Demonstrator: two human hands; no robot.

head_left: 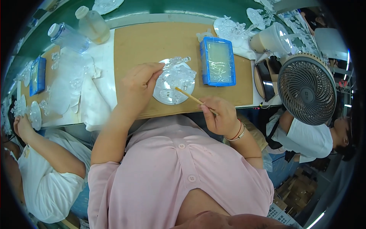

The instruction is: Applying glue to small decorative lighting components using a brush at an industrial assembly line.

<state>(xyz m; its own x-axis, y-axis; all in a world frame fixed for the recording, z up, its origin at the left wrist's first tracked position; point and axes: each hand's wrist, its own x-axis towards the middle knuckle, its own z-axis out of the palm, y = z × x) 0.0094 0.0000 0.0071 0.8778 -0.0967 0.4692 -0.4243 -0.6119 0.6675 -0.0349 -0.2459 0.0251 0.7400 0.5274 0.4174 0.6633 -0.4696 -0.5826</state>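
A round white disc (167,98) lies on the brown cardboard, with several clear plastic pieces (178,76) clustered on top. My left hand (140,82) is at the disc's upper left edge, thumb and forefinger pinched together; whatever is between their tips is too small to make out. In a closed grip, my right hand (219,114) holds a thin wooden stick (188,95) at the disc's lower right. The stick slants up and left, its tip over the clear pieces.
A blue-rimmed tray (218,62) of clear yellowish material sits right of the disc. Further right are a phone (264,80), a lidded cup (271,39) and a desk fan (307,89). Two bottles (68,37) and white cloth (92,103) lie left. A co-worker's hand (23,128) is at far left.
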